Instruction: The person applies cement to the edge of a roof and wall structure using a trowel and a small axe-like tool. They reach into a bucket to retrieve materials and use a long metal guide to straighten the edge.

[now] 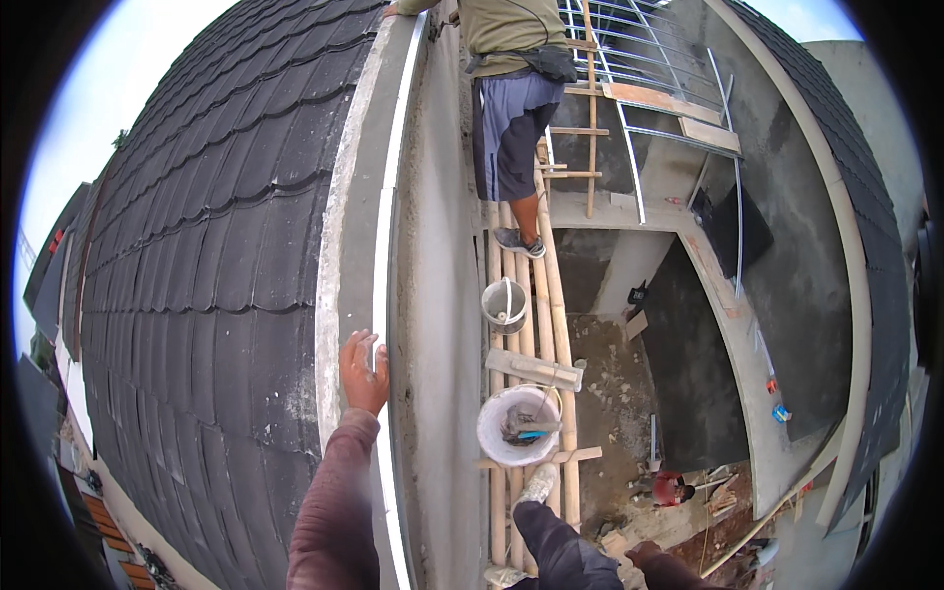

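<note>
Along the left, a dark tiled roof (216, 226); at the far right, another dark roof (867, 211). Ahead, a co-worker (511, 108) in dark shorts, standing on bamboo poles (558, 295). Beyond, silvery metal framing (632, 169) and a grey wall (811, 265). Far below, a person in red (671, 489) near wood pieces (723, 500).

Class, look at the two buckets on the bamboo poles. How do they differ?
Size: the white bucket looks wider than the grey bucket.
Handle: the grey bucket's pale handle crosses its opening; the white bucket has a tool with a blue part lying across its inside.
Place: the grey bucket stands nearer the co-worker's shoe than the white bucket.
Shared: both are open-topped.
</note>
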A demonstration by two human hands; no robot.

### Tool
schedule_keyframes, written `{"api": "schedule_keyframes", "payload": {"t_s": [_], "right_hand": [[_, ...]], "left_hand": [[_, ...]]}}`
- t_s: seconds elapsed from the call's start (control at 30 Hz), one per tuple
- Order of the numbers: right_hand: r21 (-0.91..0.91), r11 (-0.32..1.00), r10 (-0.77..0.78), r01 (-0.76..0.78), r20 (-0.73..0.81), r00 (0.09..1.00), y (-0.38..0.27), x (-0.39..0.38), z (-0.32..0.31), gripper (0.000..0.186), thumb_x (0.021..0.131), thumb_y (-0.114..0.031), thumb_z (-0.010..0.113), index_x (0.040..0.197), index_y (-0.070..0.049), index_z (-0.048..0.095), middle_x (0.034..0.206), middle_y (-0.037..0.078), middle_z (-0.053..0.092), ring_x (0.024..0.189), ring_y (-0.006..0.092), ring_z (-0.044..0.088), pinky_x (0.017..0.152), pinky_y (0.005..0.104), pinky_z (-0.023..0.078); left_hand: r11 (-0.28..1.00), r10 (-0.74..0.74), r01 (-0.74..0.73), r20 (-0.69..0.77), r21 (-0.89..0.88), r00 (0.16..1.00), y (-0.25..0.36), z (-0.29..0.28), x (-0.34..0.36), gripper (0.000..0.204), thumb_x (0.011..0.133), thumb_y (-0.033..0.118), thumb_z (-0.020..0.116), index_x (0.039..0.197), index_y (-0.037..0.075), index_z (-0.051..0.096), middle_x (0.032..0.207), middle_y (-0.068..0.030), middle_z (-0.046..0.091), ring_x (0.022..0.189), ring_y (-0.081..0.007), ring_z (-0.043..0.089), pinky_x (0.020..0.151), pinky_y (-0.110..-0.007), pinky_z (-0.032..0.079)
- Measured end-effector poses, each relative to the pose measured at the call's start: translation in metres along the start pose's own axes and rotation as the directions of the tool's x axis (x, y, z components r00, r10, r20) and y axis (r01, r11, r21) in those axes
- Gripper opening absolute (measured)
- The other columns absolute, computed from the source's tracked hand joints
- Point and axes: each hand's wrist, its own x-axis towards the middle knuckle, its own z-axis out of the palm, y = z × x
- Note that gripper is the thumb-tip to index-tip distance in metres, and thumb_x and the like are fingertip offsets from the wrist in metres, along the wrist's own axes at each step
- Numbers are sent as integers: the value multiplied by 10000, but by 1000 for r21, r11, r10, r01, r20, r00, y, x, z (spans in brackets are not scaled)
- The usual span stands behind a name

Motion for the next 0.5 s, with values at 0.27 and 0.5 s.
{"api": "schedule_keyframes", "payload": {"t_s": [0.27, 0.5], "right_hand": [[312, 841, -334, 441, -341, 879, -160, 76, -154, 514, 870, -481, 733, 1139, -43, 717, 1115, 202, 746, 1070, 368, 701, 948, 448, 538], [259, 844, -359, 470, -380, 853, -297, 178, -322, 374, 882, -330, 748, 1138, -59, 723, 1113, 206, 742, 1085, 379, 702, 973, 444, 541]], "left_hand": [[980, -92, 88, 16, 177, 996, -23, 88, 77, 534, 1094, 403, 462, 1481, 36, 494, 1612, -196, 374, 1538, -413, 249, 1243, -581, 181], [983, -85, 75, 55, 167, 995, -29, 98, 80, 618, 1111, 490, 291, 1553, 78, 421, 1640, -180, 345, 1568, -380, 195, 1266, -558, 138]]}}
